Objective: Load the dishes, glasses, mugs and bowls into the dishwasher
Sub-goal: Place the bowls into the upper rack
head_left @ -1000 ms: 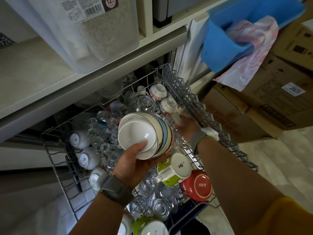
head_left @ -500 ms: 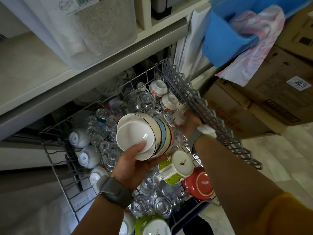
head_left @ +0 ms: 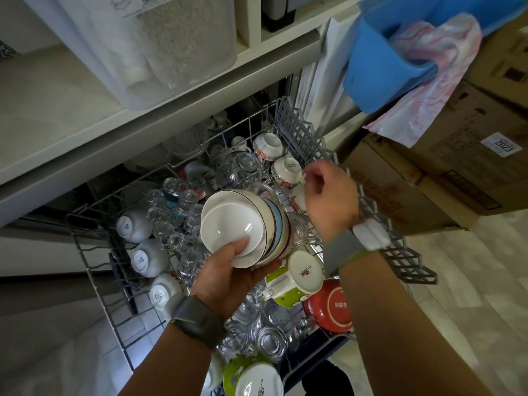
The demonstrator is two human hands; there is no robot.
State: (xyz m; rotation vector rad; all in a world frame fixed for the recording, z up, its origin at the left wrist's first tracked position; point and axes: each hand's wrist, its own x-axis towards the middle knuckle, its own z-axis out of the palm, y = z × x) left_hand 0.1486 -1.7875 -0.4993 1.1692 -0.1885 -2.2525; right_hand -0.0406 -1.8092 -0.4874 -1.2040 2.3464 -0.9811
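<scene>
Glossy ceramic bowls (head_left: 243, 227), clear glasses (head_left: 183, 221), grey wire rack (head_left: 94, 252)

Stack of nested bowls (head_left: 245, 227) tilted on edge above rack (head_left: 397, 252) w/ upturned glasses (head_left: 268, 338), mugs (head_left: 297, 278).

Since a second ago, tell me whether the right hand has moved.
Yes. The right hand has lifted out of the rack, away from the small floral bowl.

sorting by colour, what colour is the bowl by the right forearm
Red, with a white ring and white characters on its base; head view.
</scene>
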